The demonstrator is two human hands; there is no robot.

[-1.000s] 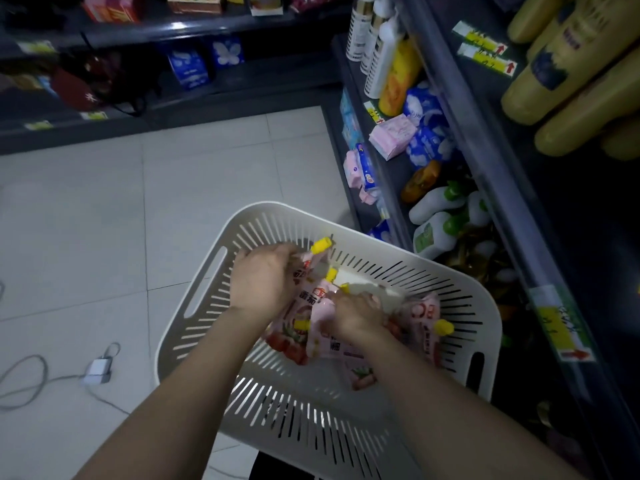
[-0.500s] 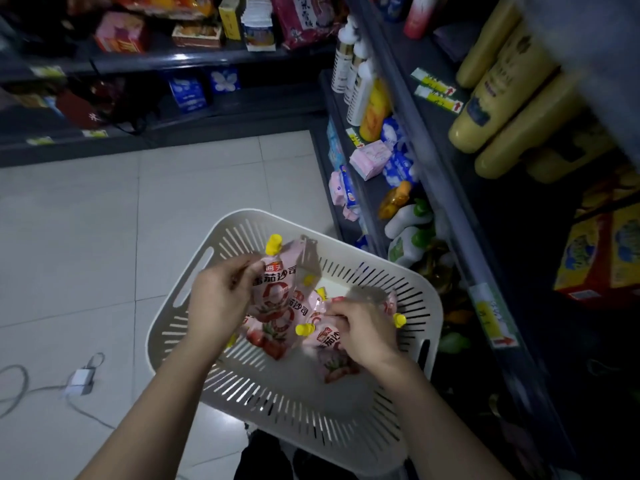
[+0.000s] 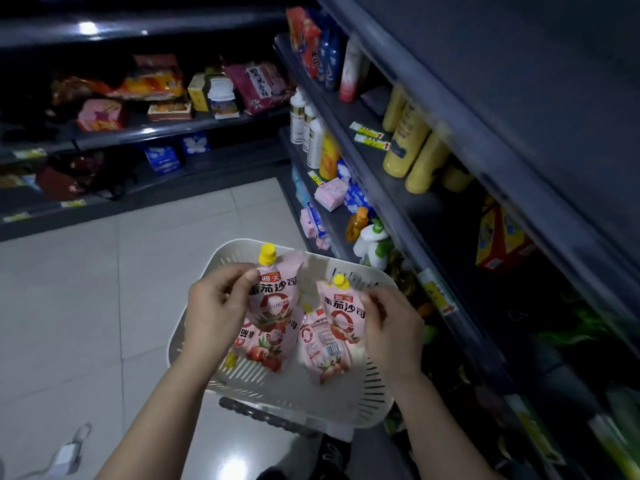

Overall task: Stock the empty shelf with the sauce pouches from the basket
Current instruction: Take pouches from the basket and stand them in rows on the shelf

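Left hand [image 3: 214,306]: fingers curled, thumb and fingertips pinching the upper left edge of the first tomato sauce pouch [image 3: 273,299], just under its yellow cap.
Right hand [image 3: 391,327]: fingers curled, gripping the right edge of the second tomato sauce pouch [image 3: 341,311].
First tomato sauce pouch: pink, upright, cap at 12 o'clock, held above the basket, at 9 o'clock of the second.
Second tomato sauce pouch: pink, upright, slightly lower, just beside the first.
Other pouches [image 3: 323,348]: under both held ones, at 6 o'clock; whether the hands grip them too cannot be told.
White slotted basket [image 3: 294,398]: below the hands, at 6 o'clock of the view.
Shelving unit [image 3: 446,216]: dark, at 3 o'clock of the basket, carrying yellow bottles [image 3: 405,140] and packets.
Tiled floor [image 3: 86,289]: pale, at 9 o'clock of the basket.
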